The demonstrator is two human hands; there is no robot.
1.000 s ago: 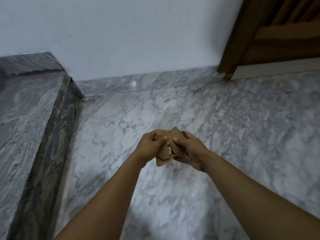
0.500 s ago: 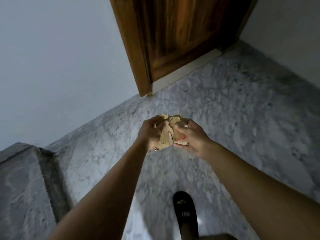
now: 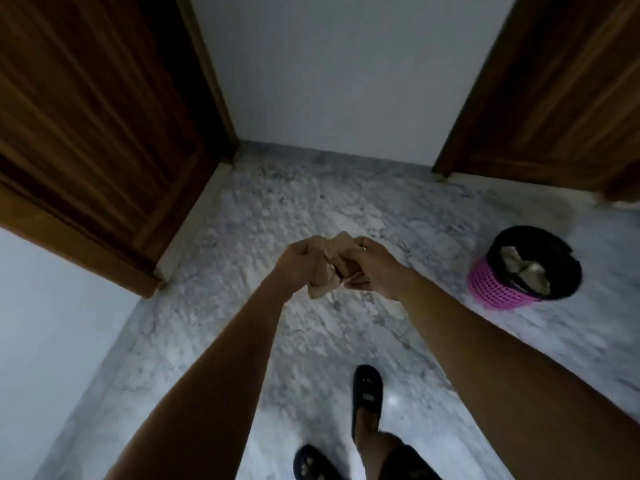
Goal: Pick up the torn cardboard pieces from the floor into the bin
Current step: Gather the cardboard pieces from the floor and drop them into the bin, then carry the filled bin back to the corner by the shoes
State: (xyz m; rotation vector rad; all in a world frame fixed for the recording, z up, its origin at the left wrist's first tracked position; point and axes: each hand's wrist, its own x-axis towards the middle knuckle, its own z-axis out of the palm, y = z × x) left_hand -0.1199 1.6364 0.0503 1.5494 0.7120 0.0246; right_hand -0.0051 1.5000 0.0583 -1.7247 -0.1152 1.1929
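A bunch of torn brown cardboard pieces (image 3: 329, 268) hangs above the marble floor (image 3: 277, 209) in the middle of the view. My left hand (image 3: 294, 263) grips its left side and my right hand (image 3: 375, 268) grips its right side, both closed around it. A pink mesh bin (image 3: 498, 292) with a black liner stands on the floor to the right of my hands, a forearm's length away. More brown cardboard (image 3: 526, 270) lies inside it.
A dark wooden door (image 3: 97, 126) fills the left, another wooden door (image 3: 561, 98) stands at the back right, and a white wall (image 3: 339, 74) lies between them. My feet in black sandals (image 3: 367, 393) are at the bottom.
The view has swung right: the raised marble ledge has left the frame, and the second door and the pink bin have come into sight. Both hands keep hold of the cardboard bunch.
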